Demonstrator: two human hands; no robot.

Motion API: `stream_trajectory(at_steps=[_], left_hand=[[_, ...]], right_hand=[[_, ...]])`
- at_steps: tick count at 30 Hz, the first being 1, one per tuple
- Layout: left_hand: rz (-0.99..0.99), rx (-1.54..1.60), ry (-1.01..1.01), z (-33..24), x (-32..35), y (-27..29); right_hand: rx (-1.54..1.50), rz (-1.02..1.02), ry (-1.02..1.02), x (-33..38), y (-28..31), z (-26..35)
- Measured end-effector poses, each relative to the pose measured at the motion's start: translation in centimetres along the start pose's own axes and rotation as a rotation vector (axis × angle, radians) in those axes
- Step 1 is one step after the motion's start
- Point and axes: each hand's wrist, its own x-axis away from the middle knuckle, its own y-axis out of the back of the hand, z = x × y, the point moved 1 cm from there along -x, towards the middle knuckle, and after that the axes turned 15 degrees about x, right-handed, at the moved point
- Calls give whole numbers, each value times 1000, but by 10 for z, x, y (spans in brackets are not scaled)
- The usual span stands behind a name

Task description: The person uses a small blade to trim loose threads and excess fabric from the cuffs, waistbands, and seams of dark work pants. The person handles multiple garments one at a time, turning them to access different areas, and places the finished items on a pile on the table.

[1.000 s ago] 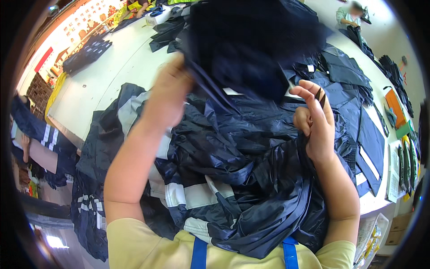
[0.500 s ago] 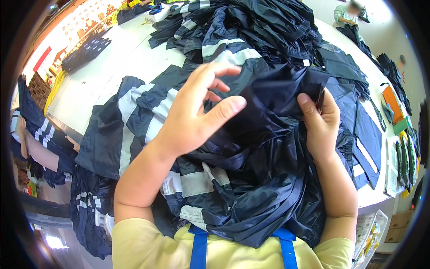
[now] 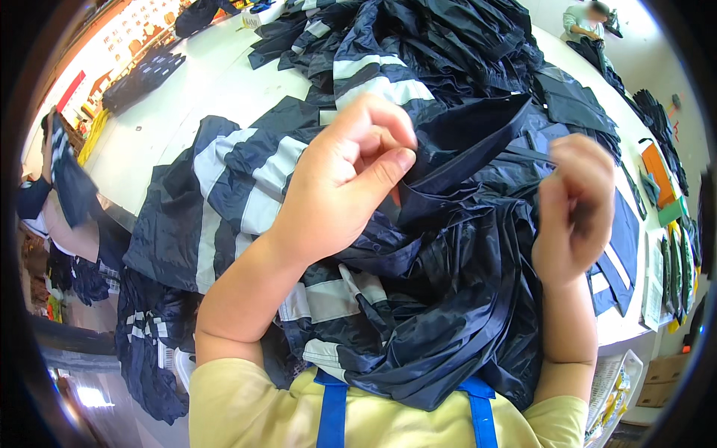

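A dark navy, shiny garment [image 3: 455, 276] with pale bands lies bunched across my lap and the table edge. My left hand [image 3: 347, 183] is closed at its raised, folded edge [image 3: 478, 160], thumb and fingertips pinching the cloth. That edge stands up as a stiff open loop. My right hand [image 3: 575, 209] is off to the right of the loop, fingers curled and partly blurred. A thin dark strip [image 3: 529, 154] reaches toward its fingertips; whether it is cloth or a tool I cannot make out.
More dark garments are heaped on the white table [image 3: 202, 89] ahead. Flat dark pieces [image 3: 575, 112] lie at the right, near an orange-and-green item [image 3: 657, 175]. A white basket [image 3: 616, 396] stands low at right. Other people [image 3: 586, 26] work at far right and at left.
My right hand has let go of the garment's edge and moved right. My left hand has gone from spread fingers to pinching the cloth. The raised edge now stands as an open loop.
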Motion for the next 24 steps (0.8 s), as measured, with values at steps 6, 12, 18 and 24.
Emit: stream_trajectory(at_steps=[6,12,18,24], left_hand=[[-87,50,68,-3,7,-7],[-94,308,119,1,11,-10],[-144,544,89,16,14,-24],[-217,599,-13,34,19,-28]], right_hand=[[47,479,213,-6,-8,2],[-75,464,-265,1,-5,0],[-25,410,-244,6,-8,15],[45,431,-249,12,-6,21]])
